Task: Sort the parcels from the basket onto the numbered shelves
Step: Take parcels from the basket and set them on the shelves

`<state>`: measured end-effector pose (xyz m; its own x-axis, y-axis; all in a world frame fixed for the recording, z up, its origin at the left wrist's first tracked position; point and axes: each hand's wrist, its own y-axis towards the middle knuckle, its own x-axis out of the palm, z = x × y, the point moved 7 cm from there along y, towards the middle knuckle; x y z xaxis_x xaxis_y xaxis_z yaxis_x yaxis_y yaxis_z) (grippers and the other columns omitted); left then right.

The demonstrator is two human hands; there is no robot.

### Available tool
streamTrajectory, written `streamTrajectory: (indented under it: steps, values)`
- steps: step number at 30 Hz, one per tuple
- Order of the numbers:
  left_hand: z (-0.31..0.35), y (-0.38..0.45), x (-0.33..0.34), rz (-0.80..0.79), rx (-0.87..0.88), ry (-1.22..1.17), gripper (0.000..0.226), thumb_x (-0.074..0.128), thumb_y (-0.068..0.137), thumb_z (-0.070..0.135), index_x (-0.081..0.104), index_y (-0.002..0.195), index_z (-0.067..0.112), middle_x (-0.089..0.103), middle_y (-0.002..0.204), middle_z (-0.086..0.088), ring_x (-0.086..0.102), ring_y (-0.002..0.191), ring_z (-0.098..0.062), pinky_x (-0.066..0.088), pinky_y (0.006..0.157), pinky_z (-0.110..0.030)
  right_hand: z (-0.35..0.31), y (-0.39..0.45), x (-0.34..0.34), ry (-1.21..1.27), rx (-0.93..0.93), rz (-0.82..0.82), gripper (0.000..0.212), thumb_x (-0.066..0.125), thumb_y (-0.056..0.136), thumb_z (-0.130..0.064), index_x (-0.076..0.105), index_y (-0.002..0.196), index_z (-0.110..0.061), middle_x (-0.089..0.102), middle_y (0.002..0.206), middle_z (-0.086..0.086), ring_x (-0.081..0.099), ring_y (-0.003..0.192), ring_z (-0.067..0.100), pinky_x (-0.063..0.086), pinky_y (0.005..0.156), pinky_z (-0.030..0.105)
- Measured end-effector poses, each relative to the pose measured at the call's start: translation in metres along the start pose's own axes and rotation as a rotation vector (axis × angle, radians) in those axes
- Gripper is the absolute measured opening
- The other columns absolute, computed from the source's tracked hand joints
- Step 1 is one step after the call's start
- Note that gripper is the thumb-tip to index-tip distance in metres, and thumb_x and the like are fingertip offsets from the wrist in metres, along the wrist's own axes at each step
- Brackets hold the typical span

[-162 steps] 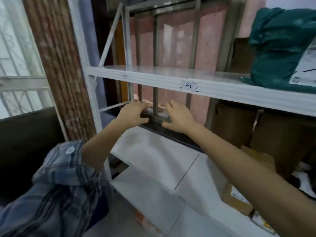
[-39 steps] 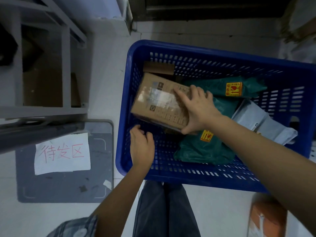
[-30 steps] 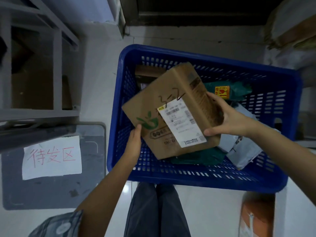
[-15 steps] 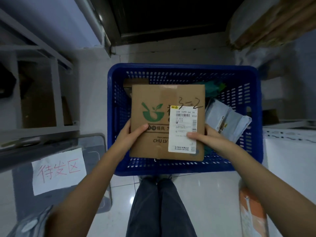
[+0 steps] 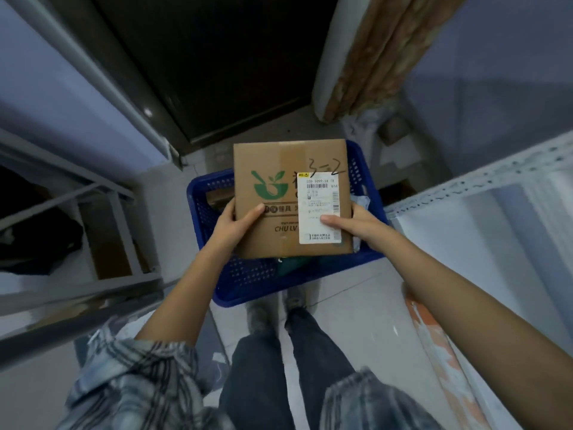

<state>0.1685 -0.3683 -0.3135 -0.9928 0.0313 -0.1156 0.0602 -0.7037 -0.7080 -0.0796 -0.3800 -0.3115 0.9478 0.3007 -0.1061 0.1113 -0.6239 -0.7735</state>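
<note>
**Box marked 3-2 held up over the basket, ready for shelving**

Both hands hold a cardboard box (image 5: 291, 200) level above the blue basket (image 5: 248, 274), which sits on the floor just ahead of the person's feet. The left hand (image 5: 235, 225) grips the box's left edge, thumb laid across the top face and fingers hidden beneath. The right hand (image 5: 353, 225) grips the right edge the same way, its thumb pressing on the white label (image 5: 319, 209). Handwritten above that label is "3-2", and the box faces the camera so the mark reads plainly.

This looks like the reading step: the parcel is out of the basket and its shelf number is being checked. The next move likely calls for finding the shelf that carries the matching number, turning toward it and carrying the box there flat with both hands. No shelf number is legible from here, so which rack is the target cannot be told.

More parcels remain in the basket, mostly hidden by the box: a grey bag (image 5: 359, 203) shows at its right edge and something brown at its left.

A white shelf (image 5: 465, 212) stands close on the right and a grey rack (image 5: 117, 212) on the left. The aisle between them is narrow, with the basket filling the floor ahead, so stepping round it may be awkward. A dark doorway (image 5: 223, 63) lies beyond.
</note>
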Motion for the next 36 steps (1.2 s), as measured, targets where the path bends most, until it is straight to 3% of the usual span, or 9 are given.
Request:
streamTrajectory:
  steps: [5,9,15,17,20,24,26,32,36]
  values:
    - [0.046,-0.039,0.025,-0.040,0.033,-0.015,0.078,0.072,0.076,0.045,0.034,0.142,0.025,0.050,0.134,-0.001,0.051,0.112,-0.020,0.044,0.094,-0.040,-0.012,-0.071,-0.024,0.033,-0.050,0.126,0.055,0.076,0.077,-0.016,0.050,0.125,-0.018,0.061,0.127,0.002,0.060,0.113,0.017,0.048,0.099,0.037]
    - [0.082,-0.070,0.036,-0.130,0.125,0.084,0.080,0.075,0.073,0.046,0.037,0.140,0.025,0.050,0.134,-0.002,0.050,0.114,-0.023,0.045,0.095,-0.042,-0.017,-0.135,-0.037,0.124,-0.109,0.280,0.072,0.081,0.070,-0.021,0.045,0.132,-0.016,0.062,0.125,0.001,0.061,0.111,0.019,0.050,0.096,0.041]
    - [0.164,-0.134,0.049,-0.261,0.308,0.171,0.076,0.077,0.073,0.040,0.041,0.137,0.021,0.055,0.122,0.001,0.054,0.105,-0.019,0.046,0.090,-0.037,-0.046,-0.232,-0.041,0.262,-0.277,0.392,0.037,0.073,0.080,-0.016,0.060,0.114,-0.021,0.066,0.118,0.000,0.066,0.099,0.013,0.056,0.084,0.029]
    - [0.198,-0.163,0.058,-0.323,0.388,0.174,0.074,0.078,0.072,0.036,0.043,0.135,0.019,0.058,0.121,-0.001,0.057,0.102,-0.019,0.049,0.088,-0.036,-0.062,-0.272,-0.049,0.282,-0.351,0.469,0.028,0.072,0.082,-0.020,0.061,0.106,-0.029,0.067,0.115,-0.002,0.066,0.101,0.014,0.054,0.088,0.032]
    - [0.250,-0.214,0.074,-0.375,0.529,0.211,0.077,0.078,0.073,0.036,0.040,0.137,0.016,0.058,0.120,-0.002,0.057,0.099,-0.018,0.046,0.078,-0.029,-0.084,-0.331,-0.066,0.293,-0.446,0.591,0.034,0.073,0.081,-0.024,0.061,0.113,-0.026,0.066,0.120,-0.001,0.064,0.106,0.016,0.052,0.094,0.036]
    - [0.310,-0.282,0.102,-0.429,0.697,0.287,0.086,0.078,0.070,0.041,0.036,0.141,0.019,0.054,0.131,-0.005,0.054,0.114,-0.023,0.047,0.091,-0.035,-0.107,-0.416,-0.088,0.289,-0.557,0.698,0.035,0.072,0.081,-0.024,0.060,0.114,-0.027,0.068,0.116,-0.005,0.068,0.098,0.009,0.057,0.077,0.024]
    - [0.334,-0.319,0.116,-0.458,0.782,0.293,0.085,0.078,0.069,0.041,0.037,0.140,0.018,0.054,0.131,-0.004,0.054,0.112,-0.021,0.048,0.092,-0.035,-0.114,-0.457,-0.098,0.282,-0.599,0.756,0.032,0.072,0.081,-0.023,0.060,0.110,-0.029,0.068,0.113,-0.007,0.067,0.099,0.010,0.056,0.080,0.026]
    - [0.383,-0.423,0.160,-0.573,0.996,0.304,0.072,0.076,0.075,0.037,0.042,0.135,0.017,0.057,0.124,-0.001,0.055,0.100,-0.015,0.046,0.075,-0.024,-0.120,-0.571,-0.125,0.289,-0.706,0.952,0.039,0.075,0.077,-0.023,0.057,0.111,-0.031,0.068,0.113,-0.008,0.065,0.100,0.008,0.054,0.086,0.029]
    - [0.402,-0.477,0.184,-0.628,1.096,0.272,0.064,0.076,0.075,0.034,0.046,0.129,0.017,0.059,0.101,0.008,0.057,0.088,-0.008,0.047,0.071,-0.022,-0.111,-0.633,-0.143,0.279,-0.730,1.100,0.066,0.080,0.070,-0.032,0.049,0.127,-0.021,0.067,0.115,-0.007,0.066,0.100,0.012,0.055,0.087,0.034]
